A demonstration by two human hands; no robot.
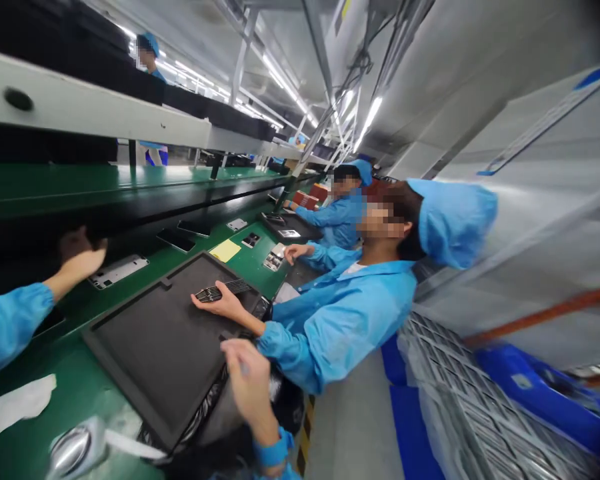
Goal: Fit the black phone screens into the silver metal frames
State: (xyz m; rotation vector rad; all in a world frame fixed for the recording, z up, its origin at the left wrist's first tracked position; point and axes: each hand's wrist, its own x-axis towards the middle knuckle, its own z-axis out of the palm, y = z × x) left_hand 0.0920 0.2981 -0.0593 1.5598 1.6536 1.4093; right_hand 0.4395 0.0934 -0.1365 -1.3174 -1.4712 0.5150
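Head view: both hands in frame, grips unconfirmed

My left hand (80, 261) reaches toward the dark recess at the back of the green bench (113, 383). Its thumb stands apart; the fingers blur into shadow, so I cannot tell how far they are open or whether they have hold of anything. The forearm is cut off by the left edge. My right hand (250, 387), entering from below, is half curled beside the near rim of the black tray (150, 340); motion blur prevents me from confirming contact or a grip.

A pale panel (123, 271) lies flat on the bench just beside my left hand, which overlaps its left end in view; I cannot tell whether they touch. The panel's long axis runs from lower left to upper right. The tray lies between my hands, its long axis slanting the same way.

A co-worker's hand (226, 303) holds a stack of thin plates (214, 292) above the tray, long axis nearly level across the view, partly covered by the fingers. A dark slab (50, 323) is mostly hidden by my left sleeve (15, 327). A metallic oval item (73, 448), bottom left, is unidentified.
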